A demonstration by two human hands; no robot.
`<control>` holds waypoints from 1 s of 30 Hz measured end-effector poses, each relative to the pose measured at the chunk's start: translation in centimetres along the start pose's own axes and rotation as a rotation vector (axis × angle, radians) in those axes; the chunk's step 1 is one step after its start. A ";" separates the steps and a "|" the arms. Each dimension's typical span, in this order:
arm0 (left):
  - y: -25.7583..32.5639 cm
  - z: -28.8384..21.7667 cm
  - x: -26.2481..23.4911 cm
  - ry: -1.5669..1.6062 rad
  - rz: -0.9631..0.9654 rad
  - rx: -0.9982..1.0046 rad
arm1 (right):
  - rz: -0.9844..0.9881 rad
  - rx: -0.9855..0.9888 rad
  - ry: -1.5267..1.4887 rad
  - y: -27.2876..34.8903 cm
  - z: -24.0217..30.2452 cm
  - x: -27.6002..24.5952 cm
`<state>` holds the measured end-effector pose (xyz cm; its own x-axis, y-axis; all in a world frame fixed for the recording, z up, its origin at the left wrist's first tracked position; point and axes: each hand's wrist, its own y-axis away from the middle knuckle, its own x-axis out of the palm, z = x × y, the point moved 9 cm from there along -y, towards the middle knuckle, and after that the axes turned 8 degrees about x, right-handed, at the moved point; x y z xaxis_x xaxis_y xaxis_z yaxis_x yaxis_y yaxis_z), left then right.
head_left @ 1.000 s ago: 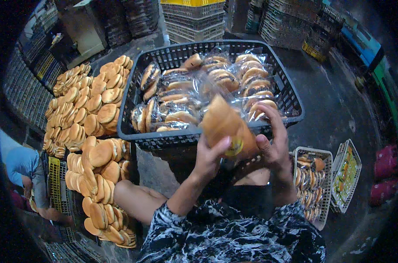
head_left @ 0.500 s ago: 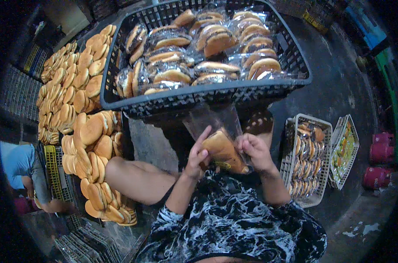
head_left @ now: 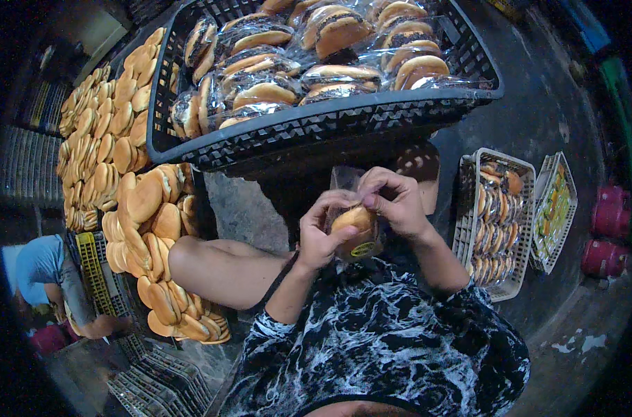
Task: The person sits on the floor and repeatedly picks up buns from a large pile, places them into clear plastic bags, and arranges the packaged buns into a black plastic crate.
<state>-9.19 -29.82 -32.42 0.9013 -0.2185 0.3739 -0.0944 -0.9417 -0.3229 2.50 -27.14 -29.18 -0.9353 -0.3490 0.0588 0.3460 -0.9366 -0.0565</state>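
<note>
A round golden bun (head_left: 354,219) sits inside a clear plastic bag (head_left: 342,179) with a small yellow-green printed mark, just in front of my body. My left hand (head_left: 323,229) wraps round the bun's left side, its thumb lying across the front. At the upper right of the bag, my right hand (head_left: 398,203) pinches the plastic between thumb and fingers. Beyond both hands stands a large black plastic crate (head_left: 316,113), holding several bagged buns with dark filling (head_left: 264,94).
Unwrapped buns (head_left: 146,198) lie heaped to my left. A pale crate (head_left: 516,283) of bagged buns stands on the floor at right, beside another pale tray (head_left: 565,236). Pink gas cylinders (head_left: 603,258) stand farther right. A person in blue (head_left: 41,264) bends at far left.
My hands have come closer together over the bun. The right hand has moved up and inward to the bag's upper part, and the bun has turned more upright.
</note>
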 end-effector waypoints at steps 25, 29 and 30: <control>-0.8 -0.4 -1.2 -0.992 0.290 -0.351 | 0.017 0.135 0.713 1.1 -0.2 3.4; -0.2 1.9 -2.1 -0.786 0.129 -0.575 | -0.011 -0.061 1.228 3.0 1.4 6.0; 0.0 2.7 -1.9 -0.710 0.147 -0.626 | 0.038 0.085 1.128 3.1 0.1 5.2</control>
<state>-9.79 -28.73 -35.45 0.8891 -0.3331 -0.3139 -0.2502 -0.9280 0.2761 -1.32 -31.89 -28.92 -0.4427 -0.1888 -0.8766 0.3393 -0.9402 0.0312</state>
